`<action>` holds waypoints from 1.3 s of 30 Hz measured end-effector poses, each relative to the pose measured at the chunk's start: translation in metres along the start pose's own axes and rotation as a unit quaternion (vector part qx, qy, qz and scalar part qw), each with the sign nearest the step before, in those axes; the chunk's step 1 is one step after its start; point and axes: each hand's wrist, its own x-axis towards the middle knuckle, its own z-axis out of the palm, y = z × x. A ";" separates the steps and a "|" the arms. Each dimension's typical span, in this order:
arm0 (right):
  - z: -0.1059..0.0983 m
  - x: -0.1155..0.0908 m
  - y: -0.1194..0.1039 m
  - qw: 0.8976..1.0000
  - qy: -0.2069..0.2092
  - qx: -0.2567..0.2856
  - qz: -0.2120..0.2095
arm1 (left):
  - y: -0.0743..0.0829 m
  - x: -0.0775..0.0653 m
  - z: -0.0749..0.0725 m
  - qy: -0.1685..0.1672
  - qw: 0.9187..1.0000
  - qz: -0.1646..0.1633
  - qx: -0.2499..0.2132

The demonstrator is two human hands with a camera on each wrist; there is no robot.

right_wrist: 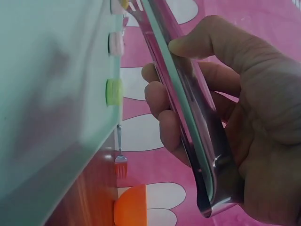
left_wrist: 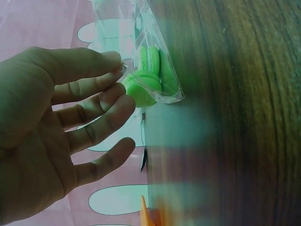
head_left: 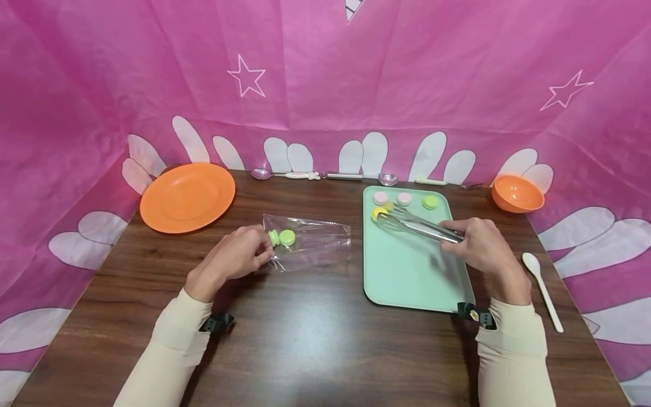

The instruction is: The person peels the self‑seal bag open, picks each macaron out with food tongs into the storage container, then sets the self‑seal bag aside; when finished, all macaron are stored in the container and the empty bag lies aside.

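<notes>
My left hand (head_left: 238, 251) pinches the edge of a clear plastic bag (head_left: 325, 240) between thumb and index finger, the other fingers loosely spread in the left wrist view. Light green macarons (head_left: 287, 237) lie inside the bag near the pinched end. Metal tongs (head_left: 422, 227) are gripped in my right hand (head_left: 483, 246), thumb on one arm and fingers around the other. Their slotted tips reach over the pale green tray (head_left: 407, 277), right at the yellow macarons (head_left: 378, 213). Behind these sit two pink macarons (head_left: 404, 198) and one green macaron (head_left: 430, 202).
An orange plate (head_left: 188, 198) lies at the back left, an orange bowl (head_left: 517, 194) at the back right. A white spoon (head_left: 543, 291) rests right of the tray. Along the back edge lie a spoon (head_left: 261, 174), a scoop (head_left: 388, 179) and a fork (right_wrist: 121, 165).
</notes>
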 end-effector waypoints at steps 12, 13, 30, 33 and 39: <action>-0.006 -0.007 -0.009 0.998 0.000 0.014 -0.057 | 0.000 0.000 0.000 0.001 1.000 0.004 0.000; -0.007 -0.008 -0.013 0.997 -0.007 0.021 -0.077 | 0.000 0.000 0.000 0.001 1.000 0.004 0.000; 0.049 0.017 -0.075 0.978 -0.060 0.024 -0.200 | 0.001 0.003 0.005 -0.013 0.999 0.029 -0.005; 0.061 0.020 -0.086 0.975 -0.041 0.020 -0.218 | 0.002 0.003 0.007 -0.009 0.999 0.045 -0.006; 0.082 0.022 -0.107 0.977 -0.025 0.015 -0.211 | 0.006 0.005 0.010 -0.018 0.997 0.073 -0.025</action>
